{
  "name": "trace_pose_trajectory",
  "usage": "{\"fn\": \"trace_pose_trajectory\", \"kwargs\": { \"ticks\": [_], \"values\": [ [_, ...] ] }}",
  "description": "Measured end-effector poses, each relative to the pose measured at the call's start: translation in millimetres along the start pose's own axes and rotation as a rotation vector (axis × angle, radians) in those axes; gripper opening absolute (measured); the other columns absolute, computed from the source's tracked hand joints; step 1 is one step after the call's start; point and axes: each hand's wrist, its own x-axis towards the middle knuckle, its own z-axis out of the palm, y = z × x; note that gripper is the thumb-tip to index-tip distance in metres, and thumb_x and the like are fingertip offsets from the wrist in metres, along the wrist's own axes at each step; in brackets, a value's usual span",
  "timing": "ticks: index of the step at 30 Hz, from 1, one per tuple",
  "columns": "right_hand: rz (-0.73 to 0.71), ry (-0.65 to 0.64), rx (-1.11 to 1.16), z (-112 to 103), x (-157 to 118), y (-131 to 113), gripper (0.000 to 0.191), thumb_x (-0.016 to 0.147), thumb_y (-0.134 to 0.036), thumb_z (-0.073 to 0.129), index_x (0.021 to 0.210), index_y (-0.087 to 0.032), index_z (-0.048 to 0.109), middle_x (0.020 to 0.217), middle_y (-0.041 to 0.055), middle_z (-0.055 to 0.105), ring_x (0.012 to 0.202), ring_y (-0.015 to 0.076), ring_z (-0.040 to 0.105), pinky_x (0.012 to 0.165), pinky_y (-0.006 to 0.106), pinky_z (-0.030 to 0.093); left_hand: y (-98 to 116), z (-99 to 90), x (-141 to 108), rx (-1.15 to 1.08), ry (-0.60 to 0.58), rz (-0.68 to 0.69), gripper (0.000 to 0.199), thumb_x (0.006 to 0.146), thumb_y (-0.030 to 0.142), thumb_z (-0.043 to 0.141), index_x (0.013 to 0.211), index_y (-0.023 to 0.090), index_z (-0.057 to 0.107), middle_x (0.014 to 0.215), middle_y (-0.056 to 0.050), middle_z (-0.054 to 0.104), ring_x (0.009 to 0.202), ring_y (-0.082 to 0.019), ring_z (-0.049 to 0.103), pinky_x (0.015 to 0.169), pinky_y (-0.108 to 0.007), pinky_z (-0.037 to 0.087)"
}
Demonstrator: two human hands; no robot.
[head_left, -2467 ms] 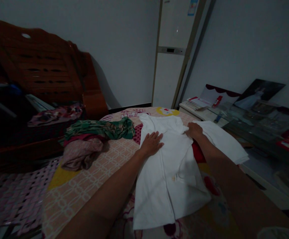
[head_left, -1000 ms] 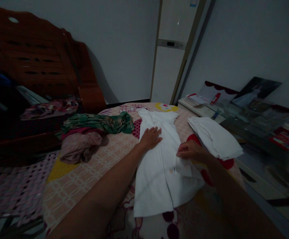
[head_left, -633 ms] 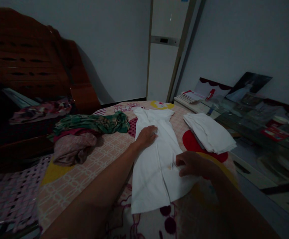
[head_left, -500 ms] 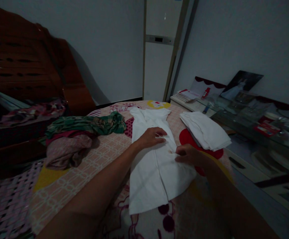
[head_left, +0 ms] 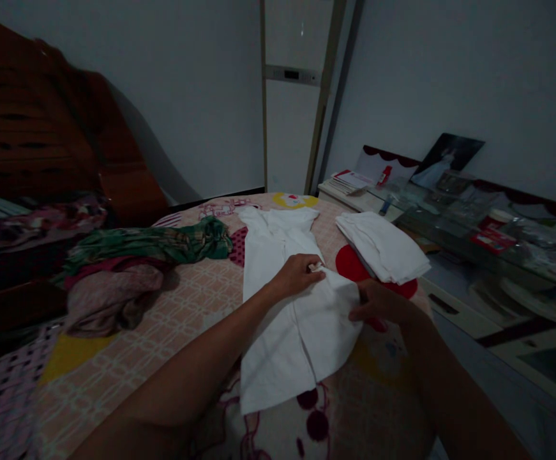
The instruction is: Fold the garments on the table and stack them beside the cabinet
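A white shirt [head_left: 278,345] lies lengthwise on the round cloth-covered table [head_left: 182,300], its collar end away from me. My left hand [head_left: 299,276] pinches a fold of it near the middle, with the cloth slightly raised between thumb and fingers. At the shirt's right edge, my right hand [head_left: 378,301] is closed on the fabric, its fingertips partly hidden by the cloth. Between the two hands the right side of the shirt is lifted and bunched.
Folded white clothes [head_left: 385,246] lie on the table to the right. Crumpled green cloth [head_left: 153,243] and a pinkish-brown cloth [head_left: 115,294] lie at the left. Beyond stand a wooden chair [head_left: 57,121], a floor-standing air conditioner [head_left: 292,128] and a cluttered glass-topped cabinet [head_left: 454,223].
My left hand has closed on the shirt's middle. My right hand has gripped its right edge, raising and bunching the cloth between them. The view has shifted a little right.
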Motion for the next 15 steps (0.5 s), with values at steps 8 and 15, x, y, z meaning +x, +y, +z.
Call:
{"fn": "trace_pose_trajectory", "kwargs": {
  "ticks": [8, 15],
  "values": [
    [0.010, 0.293, -0.314, 9.1, -36.3, -17.9, 0.024, 0.072, -0.024, 0.064, 0.095, -0.016, 0.067, 0.071, 0.0023, 0.068, 0.053, 0.0137, 0.055, 0.047, 0.021, 0.037, 24.1, -8.7, -6.9, 0.077, -0.161, 0.104, 0.009, 0.074, 0.023, 0.066, 0.080, 0.016, 0.062, 0.070, 0.004, 0.058, 0.065, -0.010, 0.051, 0.061, -0.020, 0.036],
    [0.061, 0.088, -0.741, 34.4, -58.5, -15.7, 0.002, 0.066, -0.019, 0.065, 0.067, -0.018, 0.067, 0.069, 0.0060, 0.069, 0.061, 0.0161, 0.058, 0.055, 0.024, 0.037, 51.5, 18.3, -28.8, 0.315, -0.617, 0.242, 0.010, 0.073, 0.021, 0.071, 0.071, 0.018, 0.062, 0.066, 0.002, 0.059, 0.057, -0.011, 0.048, 0.054, -0.024, 0.032]
  ]
}}
